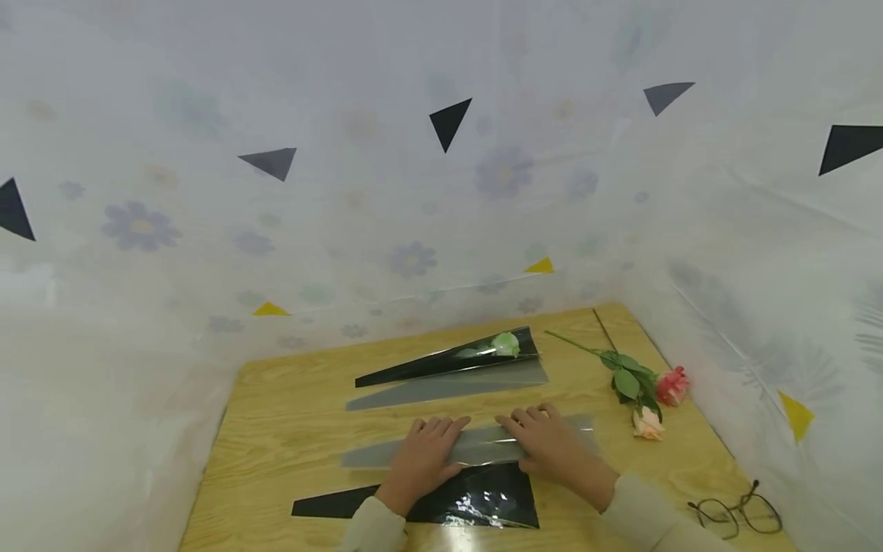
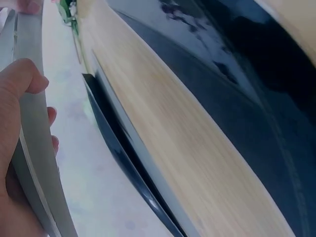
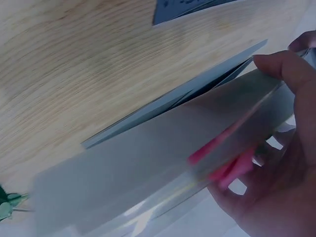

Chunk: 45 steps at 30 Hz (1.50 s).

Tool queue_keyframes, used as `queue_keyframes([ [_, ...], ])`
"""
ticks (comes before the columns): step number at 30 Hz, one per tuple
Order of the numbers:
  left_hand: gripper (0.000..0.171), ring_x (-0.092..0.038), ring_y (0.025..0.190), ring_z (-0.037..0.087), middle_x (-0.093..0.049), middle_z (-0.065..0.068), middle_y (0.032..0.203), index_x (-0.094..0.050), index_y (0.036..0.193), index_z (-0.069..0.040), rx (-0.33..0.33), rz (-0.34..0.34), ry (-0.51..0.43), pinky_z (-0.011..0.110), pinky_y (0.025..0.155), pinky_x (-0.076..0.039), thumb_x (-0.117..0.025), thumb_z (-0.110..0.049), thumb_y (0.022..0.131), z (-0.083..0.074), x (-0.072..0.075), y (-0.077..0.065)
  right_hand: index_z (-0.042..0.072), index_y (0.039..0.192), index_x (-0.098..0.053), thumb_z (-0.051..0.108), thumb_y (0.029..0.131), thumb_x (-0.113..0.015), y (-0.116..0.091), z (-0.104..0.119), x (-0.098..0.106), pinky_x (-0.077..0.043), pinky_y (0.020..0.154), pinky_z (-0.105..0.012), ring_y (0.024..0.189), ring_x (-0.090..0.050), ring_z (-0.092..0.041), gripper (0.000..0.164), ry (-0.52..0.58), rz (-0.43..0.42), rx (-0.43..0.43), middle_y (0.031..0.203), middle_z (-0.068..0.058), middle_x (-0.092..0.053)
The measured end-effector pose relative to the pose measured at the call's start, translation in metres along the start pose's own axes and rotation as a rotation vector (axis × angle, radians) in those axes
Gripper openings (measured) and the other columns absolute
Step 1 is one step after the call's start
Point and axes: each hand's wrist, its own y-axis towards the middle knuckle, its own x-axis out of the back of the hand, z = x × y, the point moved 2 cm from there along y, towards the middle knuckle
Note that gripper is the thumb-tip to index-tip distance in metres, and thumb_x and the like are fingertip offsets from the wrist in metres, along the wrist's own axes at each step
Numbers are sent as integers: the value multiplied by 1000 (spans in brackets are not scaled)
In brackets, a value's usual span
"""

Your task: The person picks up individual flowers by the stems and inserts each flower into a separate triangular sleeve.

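Observation:
A grey, see-through flower sleeve, long and tapering, is raised between both hands. My left hand grips its narrower part, and in the left wrist view the thumb lies over the near face while fingertips show past the far edge. Toward the wider end, my right hand holds the sleeve with thumb and fingers on opposite sides. Something pink shows at the sleeve beside the right palm in the right wrist view; its kind I cannot tell. Below the hands lies a glossy black sleeve, partly covered by the left forearm.
Farther back, a black sleeve with a pale green-white rose lies beside another grey sleeve. A pink rose and a peach rose are at right. Glasses rest near the right edge. Patterned curtains surround the table.

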Motion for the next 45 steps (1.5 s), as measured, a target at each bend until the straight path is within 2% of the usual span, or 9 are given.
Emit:
queue_keyframes([
  [5,71,-51,95,12,-56,-8,108,-44,134,-22,-5,-3,-4,33,78,-37,-70,-52,75,-6,-1,7,16,131,-49,40,67,-74,11,14,-1,-39,86,-48,95,-56,-23,73,14,0,34,106,-1,-56],
  [9,68,-52,93,10,-56,-9,103,-49,129,-23,-3,-29,1,32,75,-37,-70,-54,73,-2,-5,6,16,132,-47,42,68,-75,15,16,-2,-39,86,-47,96,-56,-24,75,-5,27,40,107,-2,-56],
  [16,63,-51,86,10,-54,-9,96,-52,127,-22,-12,-74,-64,30,71,-32,-74,-47,73,14,-9,-5,18,131,-48,41,69,-77,-2,-9,-6,-42,81,-46,94,-57,-22,73,23,71,-29,106,-2,-56],
  [21,64,-50,88,10,-53,-9,96,-50,129,-22,-16,-65,-110,31,73,-31,-73,-44,73,25,-9,-10,16,128,-52,43,66,-80,-14,-29,0,-44,78,-46,92,-57,-21,73,31,55,-50,104,-2,-56],
  [26,65,-51,88,11,-54,-8,94,-51,129,-22,14,-43,-136,33,74,-32,-74,-45,73,37,-9,-19,14,127,-54,42,66,-80,-18,-40,2,-44,79,-47,93,-58,-23,72,40,35,-41,104,-3,-57],
  [32,61,-49,88,11,-55,-7,96,-51,130,-22,34,6,-124,34,75,-33,-72,-41,76,48,-7,-28,14,124,-57,40,70,-77,-24,-53,-2,-45,77,-48,93,-58,-24,63,41,33,-60,103,-3,-59],
  [37,60,-47,84,11,-51,-7,92,-50,131,-22,37,-5,-87,33,73,-32,-70,-39,77,58,-5,-35,13,122,-58,39,68,-79,-29,-64,-4,-44,77,-50,92,-59,-25,65,74,34,-94,103,-4,-60],
  [45,57,-50,91,13,-54,-5,100,-50,132,-21,57,42,-38,35,77,-35,-66,-42,82,71,-2,-42,13,120,-59,43,66,-80,-34,-76,-2,-44,75,-51,89,-58,-25,66,16,23,-114,98,-3,-59],
])
